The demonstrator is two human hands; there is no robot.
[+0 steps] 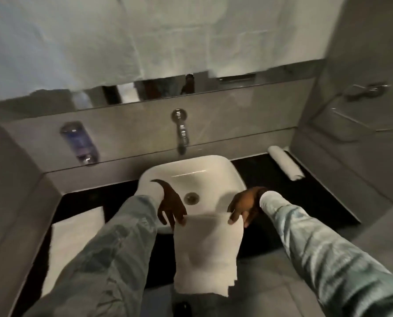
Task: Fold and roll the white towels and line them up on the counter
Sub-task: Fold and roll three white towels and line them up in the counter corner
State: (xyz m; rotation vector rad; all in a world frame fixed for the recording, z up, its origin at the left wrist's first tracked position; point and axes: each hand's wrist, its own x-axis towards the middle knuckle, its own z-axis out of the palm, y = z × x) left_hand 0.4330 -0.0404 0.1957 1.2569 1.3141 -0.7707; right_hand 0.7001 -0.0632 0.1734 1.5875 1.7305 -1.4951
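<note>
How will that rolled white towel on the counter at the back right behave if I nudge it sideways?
The rolled towel is a cylinder lying on its side on the smooth black counter, so it would probably roll rather than slide. It sits close to the right wall, which should stop it that way. Being soft cloth, it may loosen, much as the held towel hangs limp.

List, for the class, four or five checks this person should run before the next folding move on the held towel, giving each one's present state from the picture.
1. Both top corners gripped: left hand and right hand each pinch the held towel. Ok.
2. Towel hangs flat: lower edge looks uneven and layered. Not ok.
3. Towel clear of the sink basin: it hangs in front of the near rim. Ok.
4. Room beside the rolled towel on the counter: dark surface shows bare. Ok.
5. Flat towel at left lies ready. Ok.
6. Counter dry: cannot tell.
</note>
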